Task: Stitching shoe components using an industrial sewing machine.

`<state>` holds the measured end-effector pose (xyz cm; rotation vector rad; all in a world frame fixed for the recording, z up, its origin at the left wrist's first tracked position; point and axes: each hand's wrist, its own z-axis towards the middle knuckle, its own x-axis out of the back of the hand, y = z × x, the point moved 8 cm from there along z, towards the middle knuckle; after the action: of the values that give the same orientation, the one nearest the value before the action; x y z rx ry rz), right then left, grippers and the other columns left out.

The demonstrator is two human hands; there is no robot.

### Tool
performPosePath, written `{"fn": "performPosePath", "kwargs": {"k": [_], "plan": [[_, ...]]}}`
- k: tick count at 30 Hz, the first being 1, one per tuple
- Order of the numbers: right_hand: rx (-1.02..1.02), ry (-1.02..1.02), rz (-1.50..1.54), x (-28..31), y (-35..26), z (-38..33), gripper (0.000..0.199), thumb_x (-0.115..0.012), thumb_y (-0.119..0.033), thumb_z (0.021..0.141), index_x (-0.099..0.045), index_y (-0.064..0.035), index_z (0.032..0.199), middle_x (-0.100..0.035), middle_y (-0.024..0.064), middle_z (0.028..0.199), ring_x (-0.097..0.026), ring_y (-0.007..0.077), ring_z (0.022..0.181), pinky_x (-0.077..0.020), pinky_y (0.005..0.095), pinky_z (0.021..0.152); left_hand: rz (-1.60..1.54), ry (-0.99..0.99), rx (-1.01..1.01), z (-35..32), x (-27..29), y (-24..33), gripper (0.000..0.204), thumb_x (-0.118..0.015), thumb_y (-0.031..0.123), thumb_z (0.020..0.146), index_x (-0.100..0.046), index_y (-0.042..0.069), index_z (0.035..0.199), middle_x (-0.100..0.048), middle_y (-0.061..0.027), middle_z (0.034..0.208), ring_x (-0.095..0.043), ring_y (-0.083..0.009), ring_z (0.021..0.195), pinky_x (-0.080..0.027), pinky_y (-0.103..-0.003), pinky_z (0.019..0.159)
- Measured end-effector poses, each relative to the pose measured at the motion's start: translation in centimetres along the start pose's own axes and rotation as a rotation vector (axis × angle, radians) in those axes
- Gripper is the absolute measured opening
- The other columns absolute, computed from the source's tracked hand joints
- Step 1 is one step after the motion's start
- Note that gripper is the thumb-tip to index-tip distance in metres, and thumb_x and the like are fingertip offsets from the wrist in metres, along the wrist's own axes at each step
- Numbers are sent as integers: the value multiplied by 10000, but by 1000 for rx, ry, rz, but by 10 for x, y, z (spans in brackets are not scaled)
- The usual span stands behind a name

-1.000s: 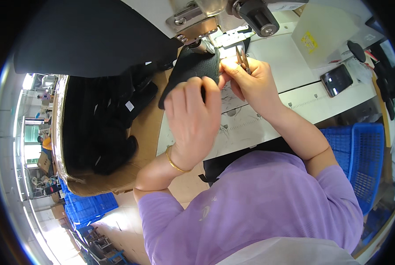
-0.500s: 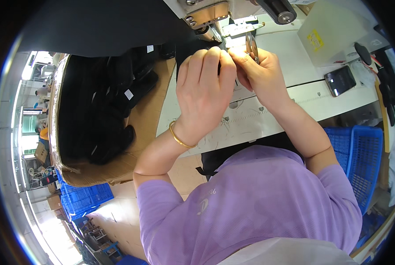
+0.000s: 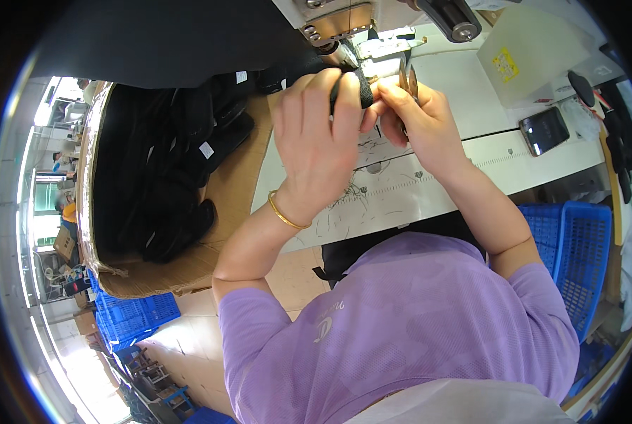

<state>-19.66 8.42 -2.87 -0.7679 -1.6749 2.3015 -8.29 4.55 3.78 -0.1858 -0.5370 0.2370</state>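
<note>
My left hand, with a gold bangle at its wrist, is closed round a black fabric piece; most of the piece is hidden behind the fingers. Close beside it, my right hand holds small metal thread snips, blades pointing up past the thumb. The right thumb and fingertips meet at the edge of the black piece; whether they pinch a thread there is too small to tell. Both hands are just in front of the sewing machine, beside its lit needle area.
At left, a cardboard box holds several black fabric items. Dark thread scraps lie on the white machine table. A phone rests at the right, with a blue crate below. More blue crates stand on the floor at left.
My left hand has shifted slightly left and turned, bringing the black piece into view between its fingers. The right hand has moved slightly right and down with the snips. More thread scraps show on the table.
</note>
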Motion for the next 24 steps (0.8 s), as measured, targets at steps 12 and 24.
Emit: {"fn": "performPosePath", "kwargs": {"k": [12,24], "plan": [[-16,-221,-358,4,19,-31,276,-440,-204,1000,-594,22,1038,-635,52,788,-496,86,641,-420,238,595,-717,-466,809,-57,-26,-86,274,-682,92,824,-666,-35,1067,-709,-90,903,-670,-202,786,-514,-262,749],[383,-280,-853,-3,21,-30,238,-663,-240,915,-633,-5,900,-631,104,778,-609,256,660,-484,330,608,-1516,-1028,1239,-97,-55,-49,238,-701,150,820,-687,3,1007,-689,-20,859,-627,-63,770,-480,-193,703]]}}
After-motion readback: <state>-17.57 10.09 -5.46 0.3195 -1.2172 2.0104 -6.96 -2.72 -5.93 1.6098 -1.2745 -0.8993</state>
